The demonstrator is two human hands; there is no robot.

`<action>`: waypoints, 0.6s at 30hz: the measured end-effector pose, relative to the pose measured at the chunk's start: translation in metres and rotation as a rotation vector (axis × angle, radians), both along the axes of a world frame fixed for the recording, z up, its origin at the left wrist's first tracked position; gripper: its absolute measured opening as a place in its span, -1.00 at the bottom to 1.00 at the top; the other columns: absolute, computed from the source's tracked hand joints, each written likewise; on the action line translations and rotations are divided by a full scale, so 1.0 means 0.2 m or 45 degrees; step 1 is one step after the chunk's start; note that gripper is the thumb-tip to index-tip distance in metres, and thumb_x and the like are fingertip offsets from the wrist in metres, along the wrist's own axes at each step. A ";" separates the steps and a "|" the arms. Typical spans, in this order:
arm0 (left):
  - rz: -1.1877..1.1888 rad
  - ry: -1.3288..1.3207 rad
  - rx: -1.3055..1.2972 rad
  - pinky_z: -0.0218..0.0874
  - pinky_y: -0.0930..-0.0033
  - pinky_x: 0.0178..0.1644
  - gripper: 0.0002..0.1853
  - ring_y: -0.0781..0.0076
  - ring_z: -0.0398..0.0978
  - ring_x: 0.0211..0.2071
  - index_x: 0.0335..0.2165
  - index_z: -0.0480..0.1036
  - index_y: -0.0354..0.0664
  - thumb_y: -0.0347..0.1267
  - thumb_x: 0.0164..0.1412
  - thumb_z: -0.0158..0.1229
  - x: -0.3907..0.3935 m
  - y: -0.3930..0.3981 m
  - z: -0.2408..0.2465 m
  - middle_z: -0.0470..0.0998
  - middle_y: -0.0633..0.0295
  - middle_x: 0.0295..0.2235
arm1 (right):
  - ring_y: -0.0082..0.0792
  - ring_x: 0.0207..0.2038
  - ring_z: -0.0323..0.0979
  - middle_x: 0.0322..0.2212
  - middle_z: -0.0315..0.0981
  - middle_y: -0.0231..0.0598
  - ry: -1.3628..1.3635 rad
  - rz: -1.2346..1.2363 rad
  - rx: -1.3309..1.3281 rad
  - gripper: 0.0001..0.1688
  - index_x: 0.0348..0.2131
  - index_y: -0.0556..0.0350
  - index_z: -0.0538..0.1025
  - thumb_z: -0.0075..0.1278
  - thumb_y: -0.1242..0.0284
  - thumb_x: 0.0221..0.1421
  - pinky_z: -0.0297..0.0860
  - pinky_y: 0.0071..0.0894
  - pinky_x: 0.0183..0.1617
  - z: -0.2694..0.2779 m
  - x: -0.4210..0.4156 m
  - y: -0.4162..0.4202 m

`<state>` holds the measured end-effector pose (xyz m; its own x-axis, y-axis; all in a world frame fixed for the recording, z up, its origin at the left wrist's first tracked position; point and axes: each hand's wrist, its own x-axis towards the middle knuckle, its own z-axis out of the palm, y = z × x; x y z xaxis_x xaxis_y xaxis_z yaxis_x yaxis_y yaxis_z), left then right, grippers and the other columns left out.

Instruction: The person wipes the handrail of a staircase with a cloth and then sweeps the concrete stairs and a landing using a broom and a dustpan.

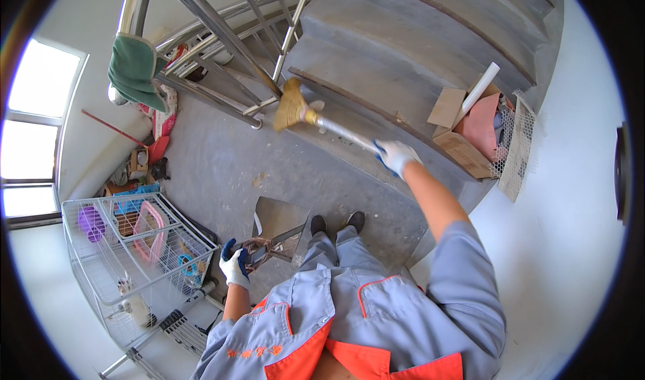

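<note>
My right hand (396, 157), in a white and blue work glove, grips the pale handle of a straw broom (291, 105). The broom slants up and left across the bottom stair step (347, 98), its bristles by the foot of the metal railing. My left hand (235, 266), gloved alike, is curled at the handle end of a metal dustpan (279, 219), low on my left. Brown cord or tape is wrapped about the dustpan's handle. The pan lies close to the floor, left of my shoes; whether it touches is hard to tell.
On the right of the steps stands an open cardboard box (466, 146) with a white tube, beside mesh sheeting (516, 148). A green cloth (133, 70) hangs on the steel railing (221, 22). A wire cage (141, 259) holding an animal stands left, near a red dustpan (157, 150).
</note>
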<state>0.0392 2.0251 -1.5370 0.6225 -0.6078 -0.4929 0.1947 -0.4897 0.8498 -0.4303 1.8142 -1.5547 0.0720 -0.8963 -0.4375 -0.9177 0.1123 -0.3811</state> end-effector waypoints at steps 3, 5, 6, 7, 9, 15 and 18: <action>0.063 -0.003 0.008 0.30 0.53 -0.42 -0.53 0.50 0.42 -0.52 -0.17 0.40 -0.30 -0.71 -0.18 0.07 0.12 0.14 0.02 0.48 0.23 -0.44 | -0.17 -0.47 0.47 -0.42 0.48 -0.12 -0.074 -0.282 0.305 -0.63 -0.14 -0.18 0.43 -0.25 0.17 0.12 0.39 -0.22 -0.35 -0.04 0.24 -0.20; 0.132 0.004 -0.017 0.30 0.53 -0.43 -0.52 0.50 0.42 -0.54 -0.16 0.40 -0.30 -0.72 -0.18 0.06 0.20 0.23 0.02 0.47 0.24 -0.45 | -0.21 -0.53 0.46 -0.50 0.47 -0.11 -0.121 -0.393 0.443 -0.64 -0.22 -0.12 0.45 -0.27 0.17 0.12 0.38 -0.22 -0.41 -0.08 0.29 -0.16; 0.161 0.005 -0.011 0.30 0.53 -0.44 -0.51 0.50 0.42 -0.55 -0.16 0.40 -0.30 -0.72 -0.18 0.06 0.23 0.27 0.01 0.47 0.24 -0.46 | -0.25 -0.63 0.45 -0.59 0.45 -0.12 -0.156 -0.424 0.487 -0.63 -0.28 -0.05 0.47 -0.27 0.16 0.12 0.37 -0.21 -0.51 -0.14 0.25 -0.09; 0.179 0.013 -0.014 0.30 0.53 -0.45 -0.51 0.50 0.42 -0.55 -0.16 0.40 -0.30 -0.72 -0.19 0.06 0.26 0.29 -0.01 0.47 0.24 -0.47 | -0.25 -0.68 0.41 -0.65 0.41 -0.13 -0.253 -0.551 0.530 -0.62 -0.32 0.00 0.46 -0.27 0.15 0.13 0.33 -0.19 -0.59 -0.26 0.17 0.02; 0.214 0.018 0.002 0.30 0.52 -0.47 -0.52 0.49 0.42 -0.57 -0.16 0.40 -0.29 -0.72 -0.18 0.06 0.32 0.35 -0.05 0.46 0.24 -0.49 | -0.29 -0.78 0.32 -0.74 0.32 -0.18 -0.408 -0.799 0.554 -0.56 -0.41 0.11 0.45 -0.27 0.13 0.14 0.24 -0.20 -0.74 -0.35 0.05 0.30; 0.201 0.053 0.045 0.28 0.51 -0.49 -0.53 0.51 0.40 -0.58 -0.16 0.39 -0.27 -0.71 -0.16 0.06 0.41 0.40 -0.13 0.46 0.24 -0.49 | -0.34 -0.79 0.33 -0.72 0.35 -0.17 -0.312 -0.842 0.560 -0.50 0.05 -0.22 0.30 -0.15 0.21 0.10 0.28 -0.29 -0.72 0.08 0.05 0.88; 0.101 0.046 0.031 0.28 0.49 -0.44 -0.56 0.49 0.41 -0.53 -0.14 0.36 -0.27 -0.66 -0.10 0.05 0.44 0.32 -0.18 0.45 0.24 -0.48 | -0.30 -0.70 0.39 -0.63 0.43 -0.14 -0.343 -0.701 0.418 -0.53 0.02 -0.18 0.32 -0.16 0.22 0.09 0.33 -0.28 -0.64 0.17 0.19 0.84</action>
<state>0.1266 2.0887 -1.5726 0.6497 -0.5448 -0.5302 0.2640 -0.4923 0.8294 -0.3914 1.9818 -1.5207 -0.2115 -0.6580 -0.7227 -0.5723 0.6828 -0.4541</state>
